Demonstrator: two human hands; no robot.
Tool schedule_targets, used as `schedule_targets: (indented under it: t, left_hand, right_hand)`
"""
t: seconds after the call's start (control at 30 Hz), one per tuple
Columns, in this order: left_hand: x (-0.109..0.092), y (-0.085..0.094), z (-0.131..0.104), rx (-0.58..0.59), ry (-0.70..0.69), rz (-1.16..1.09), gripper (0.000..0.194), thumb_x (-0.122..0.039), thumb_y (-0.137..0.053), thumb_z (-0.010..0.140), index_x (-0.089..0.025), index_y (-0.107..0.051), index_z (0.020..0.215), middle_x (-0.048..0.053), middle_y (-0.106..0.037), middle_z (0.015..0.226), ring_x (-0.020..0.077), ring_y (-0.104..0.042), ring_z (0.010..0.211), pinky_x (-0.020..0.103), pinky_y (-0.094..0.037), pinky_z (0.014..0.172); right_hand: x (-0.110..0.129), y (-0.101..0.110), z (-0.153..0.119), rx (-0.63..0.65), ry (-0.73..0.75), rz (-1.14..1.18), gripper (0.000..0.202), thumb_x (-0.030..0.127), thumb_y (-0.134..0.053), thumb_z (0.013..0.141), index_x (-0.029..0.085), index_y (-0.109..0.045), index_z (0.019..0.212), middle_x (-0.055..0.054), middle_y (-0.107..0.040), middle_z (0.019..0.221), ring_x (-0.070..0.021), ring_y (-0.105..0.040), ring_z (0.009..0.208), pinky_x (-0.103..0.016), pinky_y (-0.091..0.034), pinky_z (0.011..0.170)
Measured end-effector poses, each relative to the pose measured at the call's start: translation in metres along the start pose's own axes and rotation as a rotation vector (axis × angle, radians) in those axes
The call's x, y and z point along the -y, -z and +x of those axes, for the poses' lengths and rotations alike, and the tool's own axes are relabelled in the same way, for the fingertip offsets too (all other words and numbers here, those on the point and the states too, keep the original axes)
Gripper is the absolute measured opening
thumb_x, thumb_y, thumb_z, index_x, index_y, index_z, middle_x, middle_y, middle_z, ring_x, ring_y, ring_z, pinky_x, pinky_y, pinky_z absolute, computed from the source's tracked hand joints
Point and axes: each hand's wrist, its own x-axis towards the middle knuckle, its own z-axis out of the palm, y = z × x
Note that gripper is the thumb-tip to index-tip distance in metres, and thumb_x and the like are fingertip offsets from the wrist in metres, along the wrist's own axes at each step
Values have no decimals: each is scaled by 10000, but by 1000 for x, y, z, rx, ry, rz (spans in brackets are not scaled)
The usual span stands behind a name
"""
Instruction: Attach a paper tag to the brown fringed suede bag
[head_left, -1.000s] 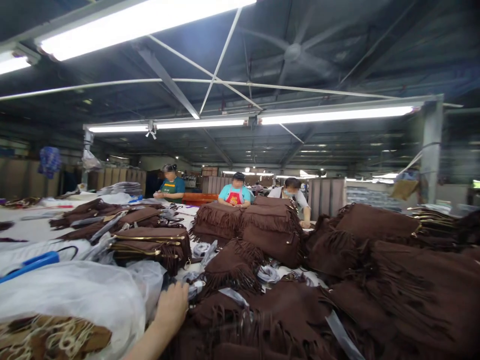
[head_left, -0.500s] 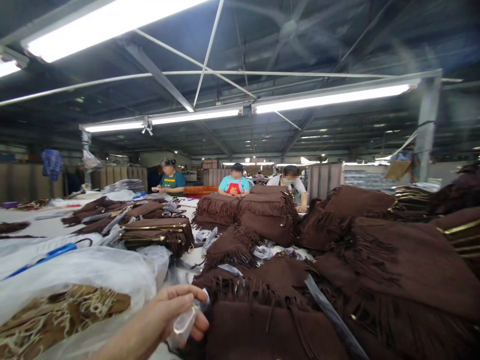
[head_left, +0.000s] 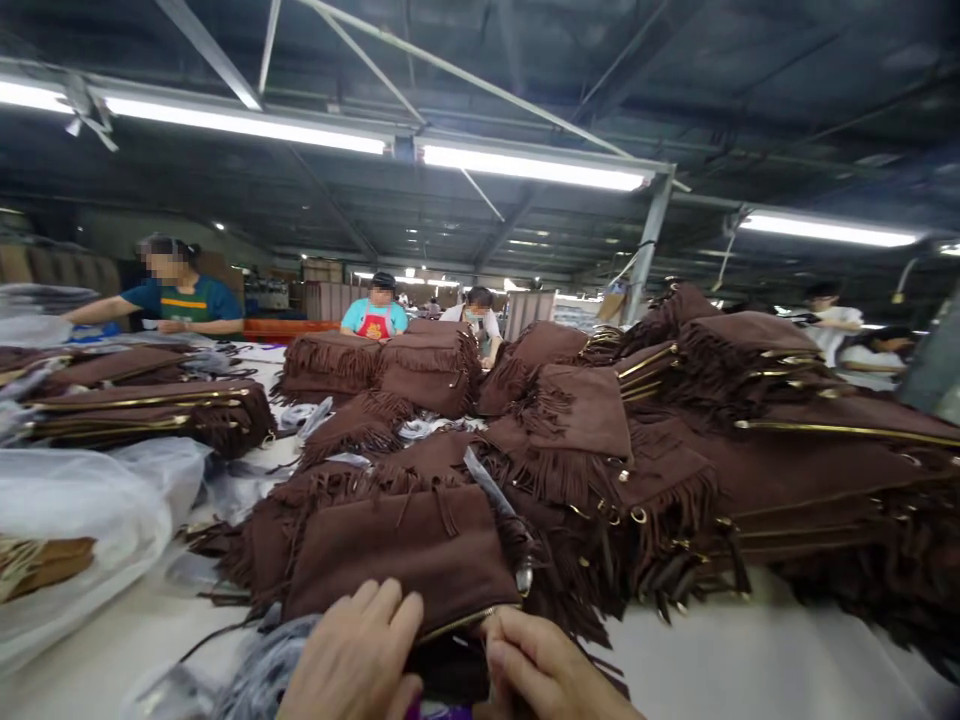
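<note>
Both hands rest on the nearest brown fringed bag (head_left: 397, 545), which lies flat on the white counter (head_left: 750, 660) at the front of the heap: the left hand (head_left: 356, 655) lies open across its flap, grasping nothing, and the right hand (head_left: 544, 670) pinches at its gold zip edge (head_left: 457, 625). I judge the bag is being checked or closed, so the next move needs a firm pinch on the zip

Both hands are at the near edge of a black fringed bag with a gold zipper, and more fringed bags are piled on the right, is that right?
Not quite: the head view shows the fringed bag is brown, not black. Otherwise yes: the left hand and right hand are at its near edge by the gold zipper, with more fringed bags piled on the right.
</note>
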Motion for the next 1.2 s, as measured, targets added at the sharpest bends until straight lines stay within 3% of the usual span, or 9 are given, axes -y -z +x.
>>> schedule_targets:
  t: [0.1, 0.33, 0.53, 0.63, 0.73, 0.87, 0.93, 1.03, 1.2]
  left_hand:
    - [-9, 12, 33, -61, -42, 180, 522, -27, -504, 754, -194, -597, 1240, 142, -638, 1312, 335, -598, 1171, 474, -475, 975]
    - [27, 39, 74, -64, 27, 15, 247, -94, -386, 908, -221, -598, 904, 31, -740, 820, 215, -708, 807, 268, -485, 678]
    - [32, 23, 77, -147, 14, 7, 293, -64, -359, 901, -213, -594, 992, 48, -729, 941, 223, -705, 876, 284, -489, 704]
    - [32, 14, 78, -381, -204, 109, 378, -14, -329, 881, -174, -596, 1096, 114, -702, 1093, 230, -699, 923, 312, -523, 748]
    - [29, 11, 78, -623, -539, 234, 324, -63, -353, 941, -176, -613, 1099, 178, -598, 1339, 252, -653, 1060, 371, -521, 869]
    - [22, 12, 70, -362, -738, 256, 153, -225, -543, 949, -218, -645, 834, 66, -544, 1456, 254, -578, 1216, 418, -480, 1006]
    - [21, 12, 63, -194, -623, 235, 67, -285, -672, 865, -219, -664, 871, 82, -464, 1525, 312, -491, 1327, 499, -444, 1061]
    - [26, 13, 60, -65, -377, 236, 293, -204, -731, 775, -192, -666, 1060, 177, -337, 1581, 397, -440, 1360, 582, -454, 1035]
    - [33, 16, 71, 20, -278, 203, 384, -17, -440, 877, -134, -626, 1192, 196, -554, 1409, 306, -619, 1196, 445, -556, 954]
  right_hand:
    - [17, 9, 3, -82, 101, 3, 363, 455, -386, 977, 205, -491, 737, -14, -589, 755, -168, -569, 731, -282, -445, 767]
    - [25, 19, 7, -78, 229, -138, 303, 300, -353, 1012, 225, -502, 759, -70, -662, 912, -223, -533, 1242, -289, -433, 949]
    - [-3, -6, 12, -186, 180, -513, 180, 183, -350, 959, 227, -498, 866, -135, -527, 1396, -207, -690, 951, -284, -513, 760]
    - [-13, -13, 15, -256, 226, -707, 170, 158, -358, 940, 218, -506, 881, -174, -374, 1539, -221, -722, 854, -291, -505, 647]
    - [-18, -16, 20, -215, 196, -782, 156, 123, -395, 899, 209, -524, 876, -184, -458, 1473, -212, -724, 759, -285, -481, 591]
    - [-24, -10, 28, -125, 37, -799, 161, 119, -423, 893, 202, -559, 912, -126, -656, 1090, -232, -696, 761, -285, -461, 601]
    - [-25, -3, 28, -130, 37, -725, 155, 146, -411, 915, 204, -552, 884, -97, -645, 956, -234, -667, 807, -288, -462, 649]
    - [-22, 8, 25, -114, 153, -455, 205, 205, -380, 959, 220, -498, 793, -48, -599, 877, -185, -610, 805, -256, -453, 697]
    - [-13, 11, 20, -80, 229, -188, 180, 192, -432, 939, 219, -483, 769, -61, -608, 1091, -157, -614, 914, -232, -451, 785]
